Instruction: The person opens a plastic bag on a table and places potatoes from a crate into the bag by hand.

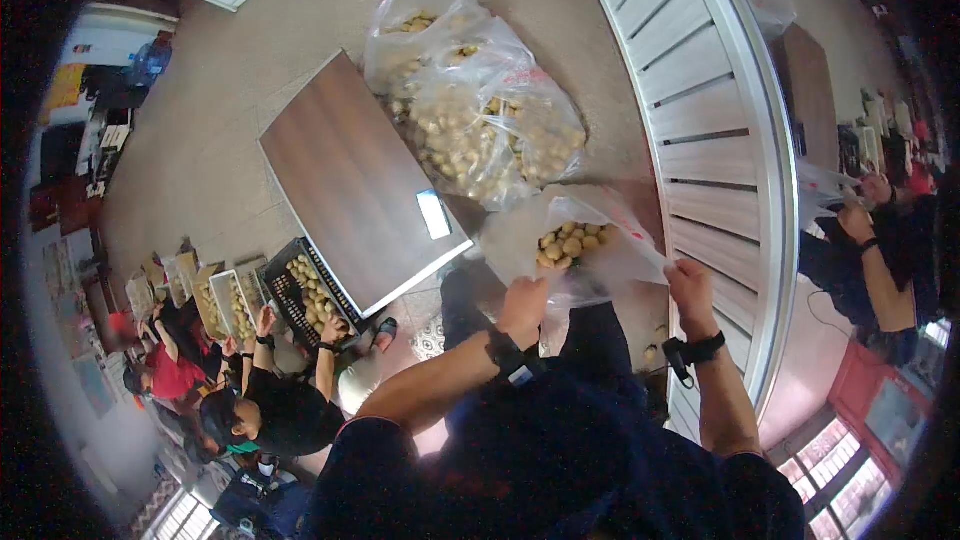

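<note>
A clear plastic bag (635,260) hangs between my two hands, its mouth spread. Small round yellow-brown produce, fruit or potatoes (572,244), lies inside it; I cannot tell which kind. My left hand (522,312) is closed on the near left part of the rim. At the right side, my right hand (692,295) pinches the rim and pulls it outward. Just beyond stand large clear bags (480,125) filled with the same round produce on the floor.
A brown-topped table (345,175) with a phone (433,214) on it stands left of the bags. A white slatted panel (708,155) rises close on my right. At left, a co-worker (285,410) reaches into a black crate (275,302) of produce; other people and boxes are beyond.
</note>
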A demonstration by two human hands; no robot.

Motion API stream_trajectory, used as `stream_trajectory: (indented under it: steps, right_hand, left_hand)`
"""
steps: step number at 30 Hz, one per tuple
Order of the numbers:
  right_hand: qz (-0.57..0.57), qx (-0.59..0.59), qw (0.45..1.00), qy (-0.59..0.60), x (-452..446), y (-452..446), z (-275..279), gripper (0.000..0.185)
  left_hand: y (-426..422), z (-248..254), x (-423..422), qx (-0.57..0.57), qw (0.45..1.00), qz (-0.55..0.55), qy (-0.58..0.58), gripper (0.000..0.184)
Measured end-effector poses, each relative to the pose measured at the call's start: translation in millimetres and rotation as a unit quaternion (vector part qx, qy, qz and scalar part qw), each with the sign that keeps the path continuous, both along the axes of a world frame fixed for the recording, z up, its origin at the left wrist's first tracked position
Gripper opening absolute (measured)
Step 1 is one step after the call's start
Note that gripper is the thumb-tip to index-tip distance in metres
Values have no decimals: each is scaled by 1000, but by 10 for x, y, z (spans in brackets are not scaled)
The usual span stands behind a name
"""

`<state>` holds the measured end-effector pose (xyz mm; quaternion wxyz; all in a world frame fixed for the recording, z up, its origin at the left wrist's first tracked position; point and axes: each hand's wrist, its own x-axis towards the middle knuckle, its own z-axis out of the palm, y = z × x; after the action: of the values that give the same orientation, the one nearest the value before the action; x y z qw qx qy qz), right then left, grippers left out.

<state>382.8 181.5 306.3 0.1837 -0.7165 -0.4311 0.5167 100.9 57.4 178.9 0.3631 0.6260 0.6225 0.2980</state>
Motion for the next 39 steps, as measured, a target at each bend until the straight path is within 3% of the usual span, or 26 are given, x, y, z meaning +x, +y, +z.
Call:
stream_trajectory:
  steps: [1,2,6,8,11,14,17,21,23,28,30,33,35,39]
  right_hand:
    - [-21,-24,999,-7,-24,71,156,12]
    - [-42,-48,998,-14,-46,127,238,12]
    - [-27,38,999,19,0,407,501,11]
    - [-49,41,998,5,-228,543,898,11]
    - [2,84,996,10,-407,660,1204,10]
    - [13,96,995,19,-458,691,1273,11]
    - [25,84,996,-3,-407,643,1175,13]
    - [25,104,994,-6,-493,657,1183,14]
    - [39,125,991,4,-607,787,1437,14]
    - [73,202,975,58,-1157,1101,2014,10]
    - [93,216,969,76,-1465,1166,2212,12]
    - [142,249,932,220,-2143,1179,2551,5]
    - [196,240,920,240,-2646,1053,2827,5]
    - [270,233,893,273,-3609,763,3176,5]
  left_hand:
    - [204,315,102,-218,936,165,-221,31]
    - [352,588,138,-405,753,307,-418,30]
    - [553,1195,-1,-381,808,252,-371,23]
    - [688,1612,-69,-398,745,277,-458,16]
    - [748,2022,-166,-371,737,280,-491,16]
    - [690,2148,-218,-355,737,281,-502,18]
    - [563,1851,-218,-349,750,267,-494,21]
    - [510,1869,-221,-349,767,310,-439,21]
    - [578,2078,-243,-318,734,304,-517,22]
    - [585,2839,-535,-249,704,319,-583,17]
    - [389,3228,-790,-211,685,271,-643,13]
    - [7,3679,-1226,-161,656,277,-683,5]
    - [-316,3751,-1496,-129,627,272,-718,15]
    - [-739,4023,-2023,-93,597,293,-741,17]
